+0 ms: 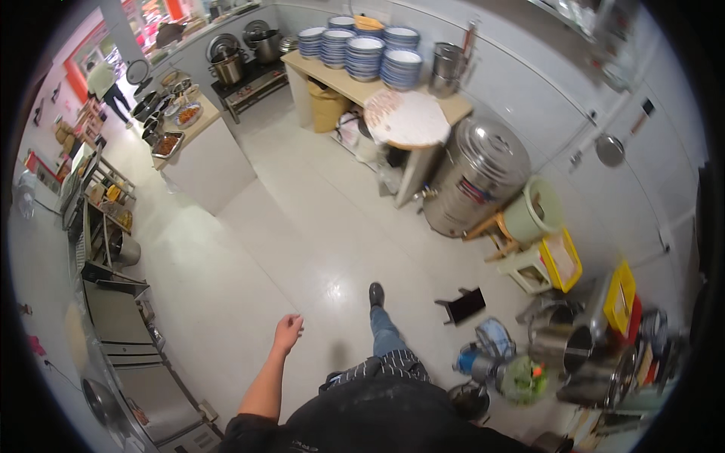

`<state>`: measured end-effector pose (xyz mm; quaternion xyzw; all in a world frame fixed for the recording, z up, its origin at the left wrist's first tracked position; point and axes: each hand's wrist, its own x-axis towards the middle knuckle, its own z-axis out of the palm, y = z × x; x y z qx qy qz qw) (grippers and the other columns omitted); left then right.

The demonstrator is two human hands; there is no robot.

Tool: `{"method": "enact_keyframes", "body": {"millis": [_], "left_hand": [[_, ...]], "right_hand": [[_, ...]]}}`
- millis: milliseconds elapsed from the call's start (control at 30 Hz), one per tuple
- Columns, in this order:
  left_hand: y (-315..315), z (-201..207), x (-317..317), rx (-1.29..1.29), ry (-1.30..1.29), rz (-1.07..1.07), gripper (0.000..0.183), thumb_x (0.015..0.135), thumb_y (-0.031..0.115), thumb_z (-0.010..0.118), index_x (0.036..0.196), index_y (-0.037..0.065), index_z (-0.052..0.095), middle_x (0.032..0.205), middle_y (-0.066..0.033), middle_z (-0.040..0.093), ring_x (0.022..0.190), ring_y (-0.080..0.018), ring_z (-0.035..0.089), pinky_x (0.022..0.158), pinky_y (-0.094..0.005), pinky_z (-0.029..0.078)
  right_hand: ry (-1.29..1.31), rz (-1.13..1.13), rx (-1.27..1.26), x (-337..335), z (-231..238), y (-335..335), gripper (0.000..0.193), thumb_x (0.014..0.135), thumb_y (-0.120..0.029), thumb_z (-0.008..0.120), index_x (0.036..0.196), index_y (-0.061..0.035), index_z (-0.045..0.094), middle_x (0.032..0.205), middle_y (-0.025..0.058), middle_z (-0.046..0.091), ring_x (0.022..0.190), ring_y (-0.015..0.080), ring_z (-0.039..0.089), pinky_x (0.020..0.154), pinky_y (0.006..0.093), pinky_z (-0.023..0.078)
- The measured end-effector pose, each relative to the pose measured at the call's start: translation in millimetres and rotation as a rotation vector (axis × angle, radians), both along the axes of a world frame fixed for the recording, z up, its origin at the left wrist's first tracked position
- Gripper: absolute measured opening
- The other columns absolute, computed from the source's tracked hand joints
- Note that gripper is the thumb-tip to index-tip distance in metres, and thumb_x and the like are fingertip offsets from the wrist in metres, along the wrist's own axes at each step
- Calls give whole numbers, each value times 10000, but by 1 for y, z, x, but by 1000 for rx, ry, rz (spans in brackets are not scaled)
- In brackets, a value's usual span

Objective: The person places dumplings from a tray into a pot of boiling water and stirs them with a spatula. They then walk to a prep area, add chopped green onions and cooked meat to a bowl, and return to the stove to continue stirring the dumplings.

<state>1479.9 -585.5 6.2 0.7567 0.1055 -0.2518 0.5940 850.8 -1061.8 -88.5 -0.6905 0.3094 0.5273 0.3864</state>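
Note:
My left hand (288, 331) hangs out over the white tiled floor (302, 234), fingers loosely curled, holding nothing. The bare forearm runs up from the lower edge. My right hand is out of sight. One leg in jeans with a dark shoe (376, 294) steps forward, and a striped apron (377, 368) hangs at my waist.
A large steel drum (477, 175) stands on the right beside a wooden table (332, 75) stacked with blue-rimmed bowls (365, 57). A white counter (208, 158) with food trays sits at left. Steel cabinets (128, 332) line the left wall. Pots, yellow crates (563, 260) and a small stool (462, 304) crowd the lower right.

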Motion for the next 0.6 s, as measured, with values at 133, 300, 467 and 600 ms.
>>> {"method": "enact_keyframes", "body": {"millis": [133, 300, 467, 600], "left_hand": [[-56, 37, 125, 41, 119, -36, 363, 926, 287, 648, 1179, 31, 601, 944, -86, 659, 825, -178, 651, 671, -325, 541], [-16, 19, 195, 157, 331, -16, 349, 920, 290, 654, 1157, 40, 598, 959, -92, 657, 825, -194, 654, 683, -341, 546], [66, 3, 234, 333, 600, 234, 275, 900, 276, 669, 1027, 35, 631, 904, -107, 666, 704, -211, 635, 631, -353, 529], [126, 16, 318, 690, 561, -412, 273, 884, 275, 687, 899, 7, 640, 802, -115, 639, 628, -242, 612, 587, -387, 522]], "right_hand": [[-266, 354, 27, 258, -28, -50, 180, 934, -246, 574, 903, -74, 621, 772, 117, 586, 782, 275, 603, 720, 420, 487], [-962, -109, -489, 719, 45, -113, 281, 883, -227, 633, 781, 20, 545, 775, 202, 559, 737, 363, 556, 663, 461, 442], [-1197, -116, -721, 1107, 132, -172, 312, 897, -294, 646, 918, 3, 550, 905, 226, 605, 852, 395, 600, 713, 484, 456], [-1038, -139, -977, 1242, 124, -167, 430, 922, -396, 593, 1078, 5, 611, 1067, 250, 627, 972, 389, 611, 830, 476, 482]]}}
